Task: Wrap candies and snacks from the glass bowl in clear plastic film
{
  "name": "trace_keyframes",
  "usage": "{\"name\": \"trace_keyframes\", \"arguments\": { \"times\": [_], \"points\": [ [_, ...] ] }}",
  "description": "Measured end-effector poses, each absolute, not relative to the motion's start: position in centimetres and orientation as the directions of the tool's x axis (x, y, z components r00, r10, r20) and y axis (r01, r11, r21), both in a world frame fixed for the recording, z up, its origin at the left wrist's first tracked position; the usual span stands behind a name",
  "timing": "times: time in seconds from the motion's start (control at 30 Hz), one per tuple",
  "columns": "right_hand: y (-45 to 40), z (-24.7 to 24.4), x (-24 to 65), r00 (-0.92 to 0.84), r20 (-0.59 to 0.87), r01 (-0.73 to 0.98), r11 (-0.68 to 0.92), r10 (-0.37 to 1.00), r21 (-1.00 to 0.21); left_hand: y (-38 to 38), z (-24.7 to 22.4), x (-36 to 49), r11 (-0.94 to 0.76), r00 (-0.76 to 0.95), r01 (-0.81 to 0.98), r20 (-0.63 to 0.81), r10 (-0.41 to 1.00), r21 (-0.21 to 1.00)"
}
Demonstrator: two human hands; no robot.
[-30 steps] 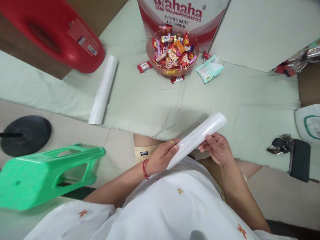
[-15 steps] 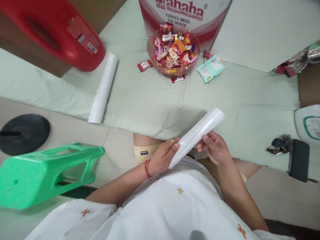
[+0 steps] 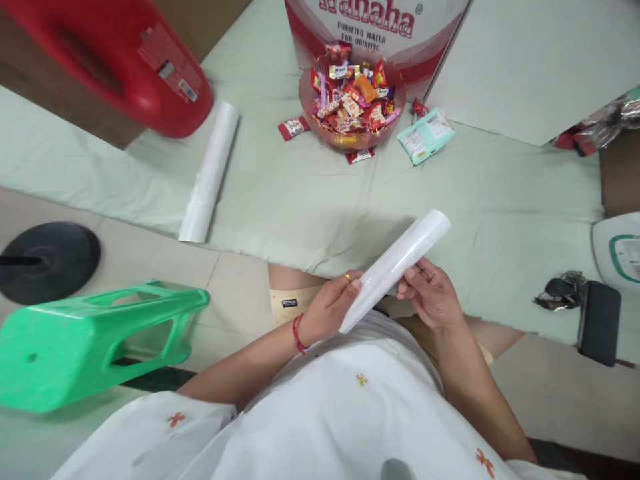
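Observation:
A white, glossy roll of plastic film point(image 3: 400, 267) lies slantwise above my lap, its far end up and to the right. My left hand point(image 3: 331, 307) is wrapped round the near, lower part of the roll, thumb on top. On the roll's right side, my right hand point(image 3: 434, 293) pinches at its surface with thumb and fingertips; whether a loose film edge is between them is too fine to make out. A second white roll point(image 3: 210, 175) of the same look rests on the cloth-covered table point(image 3: 300, 200), away to the left.
A glass bowl point(image 3: 345, 139) of wrapped sweets stands before a Wahaha water box point(image 3: 425, 60), beside a mint-green packet point(image 3: 427, 135). A red jug point(image 3: 165, 87) is at back left. A green stool point(image 3: 55, 353) lies left; a dark phone point(image 3: 600, 323) and keys point(image 3: 560, 291) lie right.
The view has shifted slightly. Both hands keep their hold on the roll, with hardly any visible movement.

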State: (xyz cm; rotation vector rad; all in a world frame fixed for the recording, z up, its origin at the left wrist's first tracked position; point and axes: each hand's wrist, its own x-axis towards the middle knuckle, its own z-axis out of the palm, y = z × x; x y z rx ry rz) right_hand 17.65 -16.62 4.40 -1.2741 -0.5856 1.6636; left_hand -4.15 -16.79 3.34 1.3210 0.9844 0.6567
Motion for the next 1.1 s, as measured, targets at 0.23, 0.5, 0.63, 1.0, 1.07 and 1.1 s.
{"name": "trace_keyframes", "arguments": {
  "times": [0.23, 0.5, 0.63, 1.0, 1.07, 1.1],
  "points": [
    [-16.5, 4.0, 16.0, 0.125, -0.515, -0.427, -0.422, 0.848, -0.800, -17.4, 2.9, -3.3, -0.030, 0.423, 0.233, -0.073, 0.903, 0.972],
    [-16.3, 3.8, 15.1, 0.129, -0.475, -0.505, -0.355, 0.870, -0.787, -17.5, 2.9, -2.7, 0.010, 0.378, 0.220, -0.094, 0.921, 0.976],
    [-16.3, 4.1, 15.9, 0.069, -0.460, -0.493, -0.371, 0.885, -0.787, -17.2, 3.0, -2.7, 0.010, 0.391, 0.213, -0.095, 0.915, 0.977],
    [-16.2, 3.6, 15.2, 0.123, -0.461, -0.423, -0.374, 0.879, -0.825, -17.0, 3.3, -2.5, 0.025, 0.389, 0.233, -0.116, 0.914, 0.972],
    [-16.2, 3.6, 15.3, 0.111, -0.445, -0.432, -0.360, 0.889, -0.827, -16.8, 3.4, -2.6, 0.056, 0.390, 0.213, -0.137, 0.911, 0.975],
    [-16.2, 3.7, 15.4, 0.102, -0.437, -0.437, -0.354, 0.894, -0.827, -16.7, 3.4, -2.7, 0.072, 0.393, 0.203, -0.149, 0.908, 0.976]
  ]
}}
